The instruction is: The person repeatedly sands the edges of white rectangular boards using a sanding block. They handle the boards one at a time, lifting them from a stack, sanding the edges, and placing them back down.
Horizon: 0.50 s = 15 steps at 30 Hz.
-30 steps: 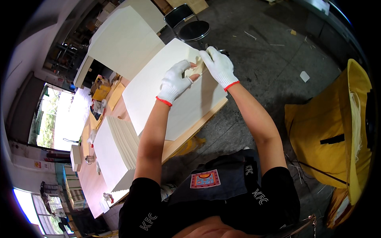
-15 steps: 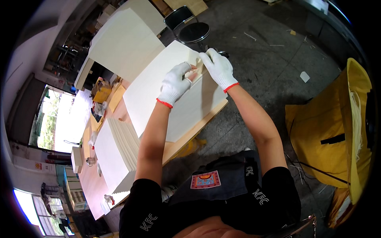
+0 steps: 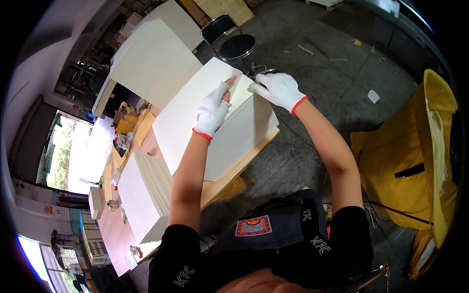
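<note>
A tall stack of large white paper sheets (image 3: 181,117) stands on the wooden table in front of me. My left hand (image 3: 215,107), in a white knit glove with bare fingertips, lies on the top sheets with its fingers stretched toward the far edge. A crease or raised edge in the paper runs between my hands. At the stack's far right corner, my right hand (image 3: 278,89), gloved in white with a red cuff, pinches the edge of the sheets between thumb and fingers. Its fingertips are partly hidden.
Nearer on the left stands a second, layered paper stack (image 3: 141,190) on the table (image 3: 115,234). A large pale stack (image 3: 151,63) rises beyond. A black chair (image 3: 237,46) is past the far corner. To my right hangs a big yellow bag (image 3: 391,161); scraps lie on the grey floor.
My hands have moved apart: the left has slid back a little and flattened on the paper, while the right has shifted right and lower along the edge. The lifted paper has come down.
</note>
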Available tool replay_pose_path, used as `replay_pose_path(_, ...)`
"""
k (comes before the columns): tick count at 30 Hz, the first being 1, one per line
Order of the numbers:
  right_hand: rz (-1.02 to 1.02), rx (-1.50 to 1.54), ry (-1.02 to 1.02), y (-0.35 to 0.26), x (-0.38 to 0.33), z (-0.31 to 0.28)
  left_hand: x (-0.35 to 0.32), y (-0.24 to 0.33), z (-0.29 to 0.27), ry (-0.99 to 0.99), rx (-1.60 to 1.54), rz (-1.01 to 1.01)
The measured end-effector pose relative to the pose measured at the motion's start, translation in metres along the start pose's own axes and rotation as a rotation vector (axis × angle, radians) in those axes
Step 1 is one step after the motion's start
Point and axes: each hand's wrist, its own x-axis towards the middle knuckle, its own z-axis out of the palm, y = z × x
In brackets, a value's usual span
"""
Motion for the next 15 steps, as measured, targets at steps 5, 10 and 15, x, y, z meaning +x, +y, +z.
replay_pose_path(5, -0.325, -0.119, 0.115, -0.007, 0.022, -0.011, 0.003, -0.007, -0.004, -0.079, -0.009, 0.009)
replay_pose_path(10, 0.180, 0.397, -0.101, -0.024, 0.022, 0.003, 0.004, 0.001, -0.007, -0.126, 0.000, -0.088)
replay_pose_path(15, 0.298, 0.525, -0.011, -0.031, 0.013, 0.010, 0.004, -0.012, -0.006, -0.081, -0.025, -0.010)
